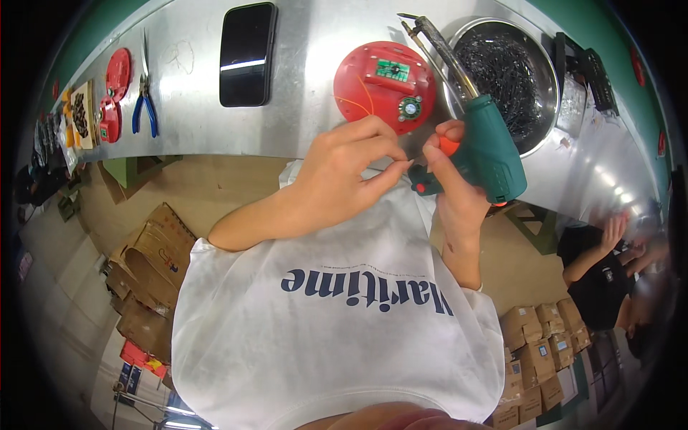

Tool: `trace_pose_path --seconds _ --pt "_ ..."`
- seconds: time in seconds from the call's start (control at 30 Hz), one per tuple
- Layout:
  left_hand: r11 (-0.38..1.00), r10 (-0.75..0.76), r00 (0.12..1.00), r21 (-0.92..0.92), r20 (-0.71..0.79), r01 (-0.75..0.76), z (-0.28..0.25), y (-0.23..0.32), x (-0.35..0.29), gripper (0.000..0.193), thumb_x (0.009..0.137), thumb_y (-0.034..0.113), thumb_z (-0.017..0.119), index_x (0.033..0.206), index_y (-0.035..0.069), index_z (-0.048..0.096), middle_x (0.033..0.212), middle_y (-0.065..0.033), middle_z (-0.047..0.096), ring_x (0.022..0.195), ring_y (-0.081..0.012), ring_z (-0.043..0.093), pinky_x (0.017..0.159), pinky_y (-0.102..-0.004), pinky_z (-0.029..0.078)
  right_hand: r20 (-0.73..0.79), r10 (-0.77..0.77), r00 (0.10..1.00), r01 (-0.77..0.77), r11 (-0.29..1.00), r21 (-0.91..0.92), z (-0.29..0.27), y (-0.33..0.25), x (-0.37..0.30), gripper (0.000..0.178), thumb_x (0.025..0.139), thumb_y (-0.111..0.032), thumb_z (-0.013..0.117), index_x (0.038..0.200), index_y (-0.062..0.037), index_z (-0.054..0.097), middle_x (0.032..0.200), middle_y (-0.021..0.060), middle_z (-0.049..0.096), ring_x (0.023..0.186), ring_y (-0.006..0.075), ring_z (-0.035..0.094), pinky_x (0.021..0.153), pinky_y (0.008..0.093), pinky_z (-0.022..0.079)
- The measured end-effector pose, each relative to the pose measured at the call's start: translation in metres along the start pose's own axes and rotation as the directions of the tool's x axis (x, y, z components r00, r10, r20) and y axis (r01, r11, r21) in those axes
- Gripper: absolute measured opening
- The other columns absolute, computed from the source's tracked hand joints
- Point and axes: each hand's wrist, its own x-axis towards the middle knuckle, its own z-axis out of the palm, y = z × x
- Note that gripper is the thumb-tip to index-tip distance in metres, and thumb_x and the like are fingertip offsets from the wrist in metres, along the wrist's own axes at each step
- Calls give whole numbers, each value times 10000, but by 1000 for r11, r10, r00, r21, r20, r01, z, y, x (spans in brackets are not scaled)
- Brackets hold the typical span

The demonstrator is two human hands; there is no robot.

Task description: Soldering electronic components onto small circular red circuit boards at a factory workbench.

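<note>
"Right hand (462, 197), what entry?"

"One green soldering gun (498, 147), right of centre in the frame, fingers wrapped round its grip."

"Left hand (355, 161)?"

"Mid-frame, thumb and forefinger drawn together beside the gun's grip. Whether they pinched anything thin, I couldn't tell."

"And the red housing (351, 68)?"

"One, round, no long axis; on the bench (193, 136), upper centre, just above the left hand's knuckles, that hand the nearer. Fitted with one green board (393, 69); one orange wire (368, 97) at its left."

"How did the gun lie to it?"

"Long axis slanting from lower right to upper left, past the housing's right edge; tip beyond its upper edge, apart from the board."

"Remainder?"

"One black phone (247, 54), upper left of centre; one steel bowl (550, 118), upper right."
</note>
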Motion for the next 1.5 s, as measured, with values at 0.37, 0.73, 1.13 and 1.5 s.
trace_pose_path --seconds 0.37,0.73,1.13,1.5 --pt "954 -108 935 229 -338 193 6 -28 17 134 804 118 722 841 8 655 759 -88 675 592 -206 643 522 -303 497 -84 28 996 -32 998 -45 -7 -2 0 364 738 159 638 1060 8 563 1066 127 574 897 184 605 775 298 503" --pt "989 -111 979 -120 -172 91 -3 -25 5 135 838 4 675 970 -15 694 771 -76 663 626 -105 604 516 -230 459 -20 78 997 -78 997 2 11 9 8 346 736 141 685 1043 22 580 993 102 609 811 131 608 695 255 506" --pt "997 68 996 -20 -51 -69 -12 -20 -4 166 805 -37 673 969 -21 689 791 -92 676 598 -150 598 520 -255 451 81 83 993 -85 996 11 19 17 15 285 768 92 693 1019 1 592 957 77 629 814 121 624 700 251 510" --pt "995 71 991 73 -114 -63 -1 -21 -5 147 797 -31 681 944 -28 679 795 -114 680 580 -175 603 508 -251 463 23 302 953 -300 932 203 22 17 15 277 780 108 612 1032 6 564 1052 126 573 896 196 602 724 265 467"
